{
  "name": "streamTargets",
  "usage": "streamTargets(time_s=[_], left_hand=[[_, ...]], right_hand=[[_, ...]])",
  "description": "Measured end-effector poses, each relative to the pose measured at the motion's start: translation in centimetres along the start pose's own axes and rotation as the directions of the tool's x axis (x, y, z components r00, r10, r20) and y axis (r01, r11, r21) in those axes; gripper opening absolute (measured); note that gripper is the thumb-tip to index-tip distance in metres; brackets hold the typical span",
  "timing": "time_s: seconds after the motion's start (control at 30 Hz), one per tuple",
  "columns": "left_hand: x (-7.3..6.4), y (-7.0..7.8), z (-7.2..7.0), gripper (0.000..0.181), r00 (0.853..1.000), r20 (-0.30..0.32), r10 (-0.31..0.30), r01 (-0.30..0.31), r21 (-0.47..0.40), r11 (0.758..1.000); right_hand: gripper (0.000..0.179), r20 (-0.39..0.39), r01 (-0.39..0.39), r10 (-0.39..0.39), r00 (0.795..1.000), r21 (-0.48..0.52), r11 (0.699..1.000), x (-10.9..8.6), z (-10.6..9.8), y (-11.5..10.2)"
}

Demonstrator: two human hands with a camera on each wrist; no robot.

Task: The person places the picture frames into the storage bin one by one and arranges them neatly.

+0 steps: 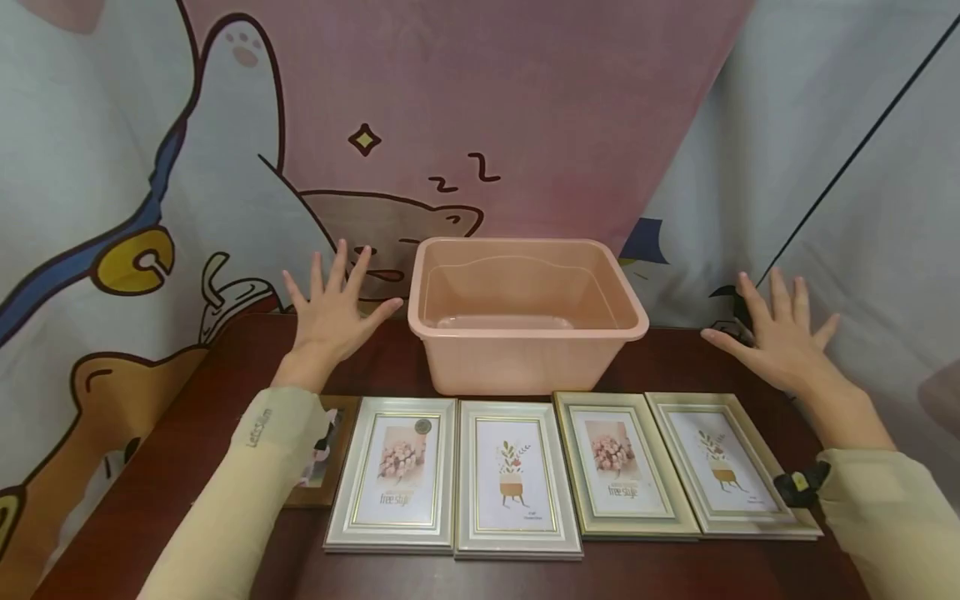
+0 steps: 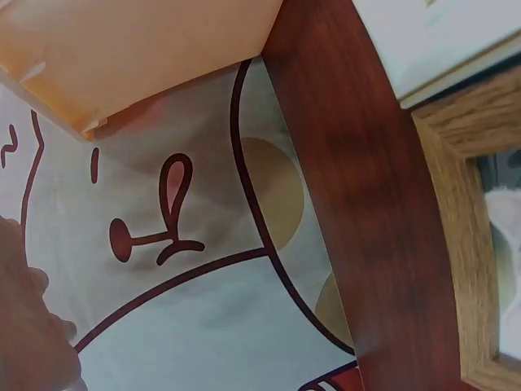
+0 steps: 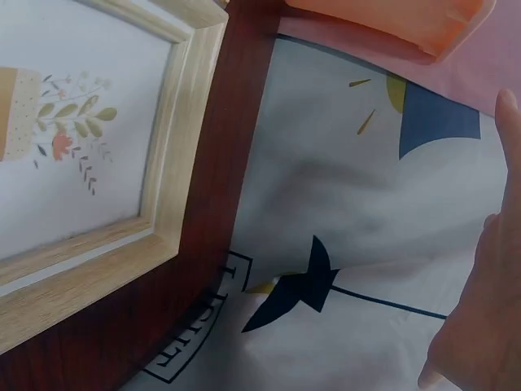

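My left hand (image 1: 330,325) is raised with its fingers spread, left of a peach plastic tub (image 1: 525,362), holding nothing. On the far right, my right hand (image 1: 783,342) is lifted the same way, fingers splayed and nothing in it. In front of the tub lie picture frames in a row: a white frame (image 1: 390,542) with a flower print, a second white frame (image 1: 517,546) with a plant print, a pale gold frame (image 1: 637,527) and a light wood frame (image 1: 757,527). A brown wooden frame (image 2: 456,236) lies at the left end, partly hidden behind my left sleeve in the head view.
The dark red wooden table (image 1: 360,579) carries the tub near its back edge. Behind it hangs a cartoon-printed cloth (image 1: 540,117), with pale cloth on both sides. A black device (image 1: 801,485) sits at my right wrist, overlapping the rightmost frame in the head view.
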State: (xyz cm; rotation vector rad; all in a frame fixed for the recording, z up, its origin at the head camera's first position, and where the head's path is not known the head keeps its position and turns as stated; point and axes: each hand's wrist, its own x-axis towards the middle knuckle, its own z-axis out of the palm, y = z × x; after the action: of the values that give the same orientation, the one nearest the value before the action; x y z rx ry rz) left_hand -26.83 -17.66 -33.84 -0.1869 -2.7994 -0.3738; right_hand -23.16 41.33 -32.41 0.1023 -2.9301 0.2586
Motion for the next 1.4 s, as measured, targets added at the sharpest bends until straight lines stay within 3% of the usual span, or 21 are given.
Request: streamTargets(time_s=[0.27,0.63,0.93,1.4], left_hand=[[-0.3,0.6,0.7,0.102,1.0,-0.028,0.01,-0.01,0.005,1.0],[-1.3,1.2,2.0,0.092,0.995,-0.068,0.067,-0.069,-0.021,0.997],[-1.8,1.8,2.4,0.087,0.98,-0.161,0.119,-0.133,-0.08,0.988],[-2.6,3.0,2.6,0.084,0.966,-0.208,0.151,-0.182,-0.138,0.974]], right_hand=[[0.1,-0.024,0.005,-0.005,1.0,0.02,1.0,-0.3,0.4,0.7],[0.102,-0.045,0.013,-0.011,0.999,0.04,0.999,-0.8,1.1,1.1],[0.104,-0.059,0.003,-0.001,0.998,0.036,0.999,-1.1,1.9,1.6],[0.105,-0.04,-0.014,0.017,0.999,0.069,0.998,-2.0,3.3,2.5]])
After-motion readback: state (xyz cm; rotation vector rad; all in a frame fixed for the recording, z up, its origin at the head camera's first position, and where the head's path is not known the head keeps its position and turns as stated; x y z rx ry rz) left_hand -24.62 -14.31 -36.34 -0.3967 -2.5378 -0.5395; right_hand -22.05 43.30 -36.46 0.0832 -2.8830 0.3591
